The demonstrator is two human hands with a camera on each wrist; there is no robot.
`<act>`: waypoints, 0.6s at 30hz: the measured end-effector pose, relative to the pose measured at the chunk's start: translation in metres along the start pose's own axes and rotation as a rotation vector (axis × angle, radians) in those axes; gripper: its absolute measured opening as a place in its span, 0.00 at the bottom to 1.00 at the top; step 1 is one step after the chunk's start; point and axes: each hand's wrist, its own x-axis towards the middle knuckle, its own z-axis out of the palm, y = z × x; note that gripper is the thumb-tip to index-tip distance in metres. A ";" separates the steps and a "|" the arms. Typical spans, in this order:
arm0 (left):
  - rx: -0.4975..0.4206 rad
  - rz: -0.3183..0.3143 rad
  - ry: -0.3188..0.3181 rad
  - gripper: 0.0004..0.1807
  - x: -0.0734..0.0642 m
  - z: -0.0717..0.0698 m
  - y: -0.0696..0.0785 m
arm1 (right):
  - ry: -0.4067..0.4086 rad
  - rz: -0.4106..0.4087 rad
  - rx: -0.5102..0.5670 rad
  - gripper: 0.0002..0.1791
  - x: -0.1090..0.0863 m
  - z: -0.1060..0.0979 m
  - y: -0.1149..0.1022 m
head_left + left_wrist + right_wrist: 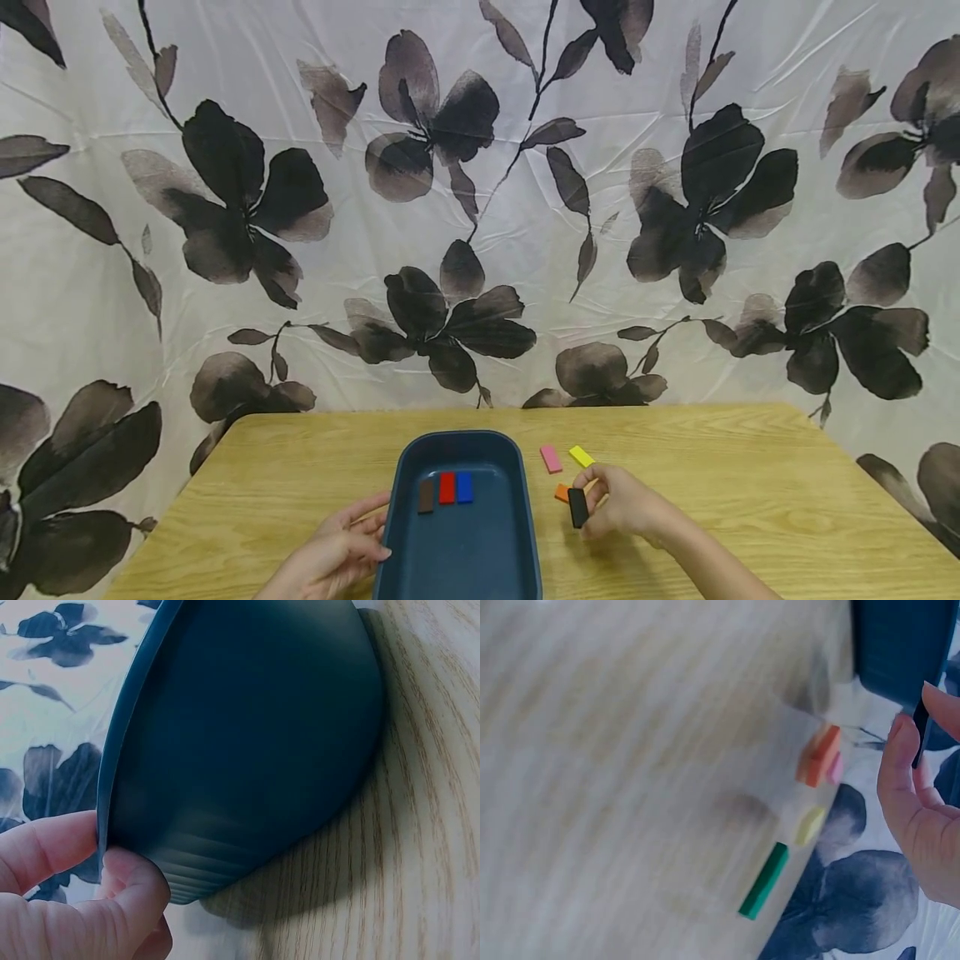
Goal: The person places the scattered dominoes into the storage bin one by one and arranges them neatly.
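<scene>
A dark blue tray (495,533) stands on the table with a brown block (426,496), a red block (447,488) and a blue block (465,487) side by side in it. My left hand (341,546) pinches the tray's left rim between thumb and fingers, as the left wrist view shows. Right of the tray, my right hand (618,504) holds a black block (578,508) upright between thumb and fingertips. Partly behind that block lies an orange block (562,492). Farther back are a pink block (551,459) and a yellow block (581,456).
A green block (764,880) shows on the table in the right wrist view; my right hand hides it in the head view. The wooden table (750,467) ends at a flower-printed cloth (570,250) hanging behind it.
</scene>
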 end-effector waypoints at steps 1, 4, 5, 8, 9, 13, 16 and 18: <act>-0.001 -0.003 0.001 0.45 0.000 0.000 0.000 | -0.001 -0.003 0.003 0.29 0.001 0.000 -0.002; 0.005 -0.004 0.007 0.44 -0.001 0.000 0.000 | 0.000 -0.021 -0.001 0.29 0.004 -0.001 -0.008; 0.007 -0.005 0.008 0.44 -0.001 0.000 0.000 | 0.002 -0.030 -0.004 0.28 0.005 -0.002 -0.010; 0.015 -0.007 0.013 0.44 -0.001 0.000 0.000 | 0.005 -0.041 -0.011 0.28 0.008 -0.003 -0.016; 0.015 -0.008 0.014 0.44 -0.002 0.000 0.000 | 0.009 -0.042 -0.013 0.28 0.010 -0.003 -0.018; 0.012 -0.008 0.009 0.44 -0.002 -0.001 -0.001 | 0.025 -0.034 -0.022 0.29 0.014 -0.003 -0.026; 0.010 -0.002 0.010 0.44 -0.001 -0.001 -0.001 | 0.035 -0.034 -0.033 0.29 0.017 -0.003 -0.032; 0.007 0.001 0.012 0.44 -0.001 -0.002 -0.001 | 0.033 -0.042 -0.036 0.30 0.019 -0.003 -0.036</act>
